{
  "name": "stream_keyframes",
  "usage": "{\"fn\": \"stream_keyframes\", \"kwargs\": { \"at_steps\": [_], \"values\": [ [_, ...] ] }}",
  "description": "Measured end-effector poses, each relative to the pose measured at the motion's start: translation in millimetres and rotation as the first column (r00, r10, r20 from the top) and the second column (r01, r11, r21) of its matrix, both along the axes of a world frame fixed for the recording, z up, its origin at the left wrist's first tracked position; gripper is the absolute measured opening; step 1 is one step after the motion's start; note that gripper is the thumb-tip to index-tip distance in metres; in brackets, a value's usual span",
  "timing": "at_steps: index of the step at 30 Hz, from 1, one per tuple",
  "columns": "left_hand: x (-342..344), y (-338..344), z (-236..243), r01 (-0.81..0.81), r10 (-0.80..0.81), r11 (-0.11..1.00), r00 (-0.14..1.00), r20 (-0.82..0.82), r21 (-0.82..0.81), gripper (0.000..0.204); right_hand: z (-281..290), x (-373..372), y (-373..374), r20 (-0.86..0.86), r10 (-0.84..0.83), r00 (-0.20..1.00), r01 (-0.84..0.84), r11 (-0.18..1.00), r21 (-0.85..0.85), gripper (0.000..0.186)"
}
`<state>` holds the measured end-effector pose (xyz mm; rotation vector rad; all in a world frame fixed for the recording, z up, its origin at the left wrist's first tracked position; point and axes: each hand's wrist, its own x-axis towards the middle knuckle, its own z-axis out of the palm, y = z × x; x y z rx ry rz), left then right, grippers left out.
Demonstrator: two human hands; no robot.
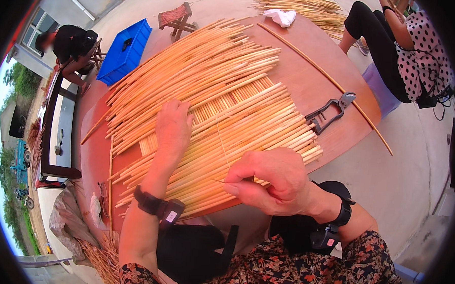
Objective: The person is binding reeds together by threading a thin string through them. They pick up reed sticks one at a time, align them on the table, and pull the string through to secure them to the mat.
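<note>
A mat of long pale reed sticks [248,123] lies across the reddish-brown table [337,70]. A layer of crosswise sticks [224,101] shows through a gap in its middle. My left hand [173,127] rests over this gap, its fingers curled down among the sticks; their tips are hidden. Above the near sticks, my right hand [271,179] is closed in a pinch on a thin pale cord [221,136]. The cord runs from the gap over the sticks to my fingers, and a short thin end pokes out past the thumb.
Black-handled pliers [333,112] and one long single stick [322,70] lie right of the mat. A white cloth [280,17] sits at the far edge. Beyond the table stand a blue crate [125,51] and a wooden stool [177,20]. People sit at far left and right.
</note>
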<state>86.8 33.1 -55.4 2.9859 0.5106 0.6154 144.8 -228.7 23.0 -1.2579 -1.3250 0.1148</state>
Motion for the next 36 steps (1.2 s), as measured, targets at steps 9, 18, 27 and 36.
{"fn": "stream_keyframes", "kwargs": {
  "at_steps": [9,18,27,36],
  "values": [
    [1,10,-5,0.045,-0.044,0.999,0.998,0.055,-0.027,0.022,-1,-9,4,-0.035,-0.053,0.998,0.051,0.996,-0.074,0.009],
    [0,16,-12,0.105,-0.107,0.991,0.994,0.027,0.088,0.019,-14,-13,10,-0.066,-0.076,0.995,0.066,0.988,-0.141,0.013],
    [1,3,45,-0.031,0.002,0.978,0.990,0.138,0.205,0.026,-27,-3,17,-0.292,-0.091,0.952,0.019,0.971,-0.240,0.015],
    [-7,-53,150,-0.064,-0.236,0.851,0.840,0.488,0.522,0.031,-37,-2,25,-0.559,-0.123,0.820,-0.044,0.960,-0.276,0.014]
  ]
}}
